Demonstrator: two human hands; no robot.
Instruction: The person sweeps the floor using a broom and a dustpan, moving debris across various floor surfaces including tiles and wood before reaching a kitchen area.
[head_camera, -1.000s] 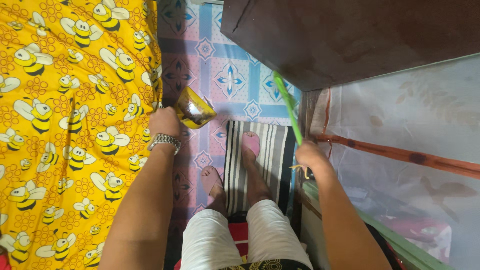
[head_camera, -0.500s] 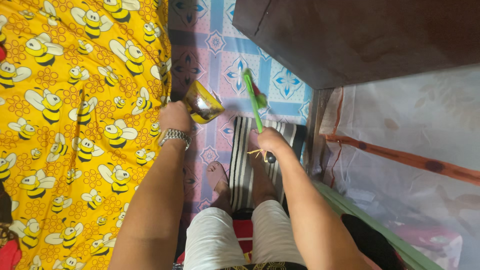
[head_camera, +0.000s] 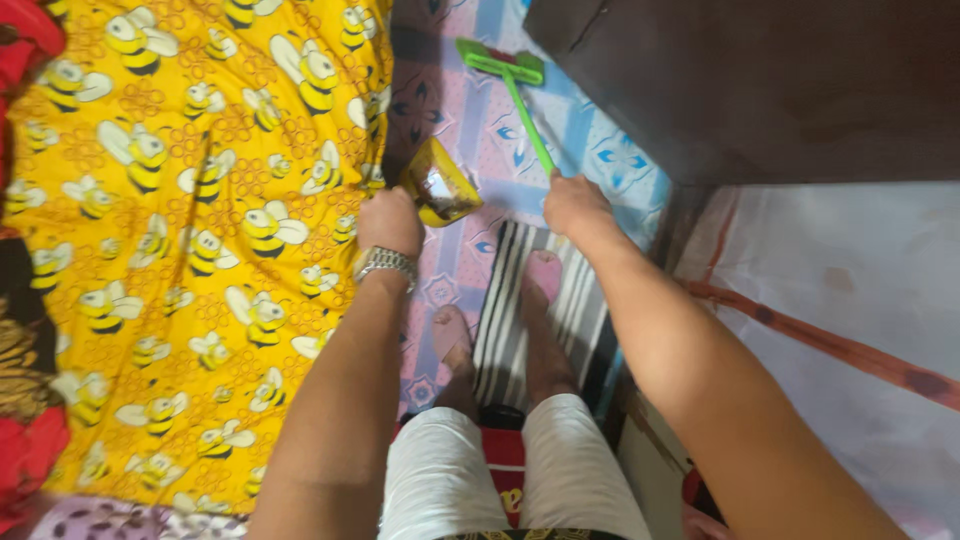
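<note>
My left hand (head_camera: 391, 221), with a metal watch at the wrist, grips a yellow dustpan (head_camera: 439, 184) held over the patterned floor beside the bed. My right hand (head_camera: 575, 205) grips the green handle of a small broom (head_camera: 510, 75). The broom's green head rests on the pink and blue tiled floor (head_camera: 470, 120) ahead of me, just left of a dark cabinet. My bare feet stand on and beside a striped mat (head_camera: 565, 300).
A bed with a yellow bee-print sheet (head_camera: 190, 220) fills the left side. The dark brown cabinet (head_camera: 760, 80) overhangs the upper right. A translucent plastic sheet with a reddish strip (head_camera: 830, 340) covers the right. Red cloth (head_camera: 25, 450) lies at the lower left.
My right hand has swung the broom from the right wall to the left and forward, and its head now rests on the floor ahead. The dustpan has moved slightly forward.
</note>
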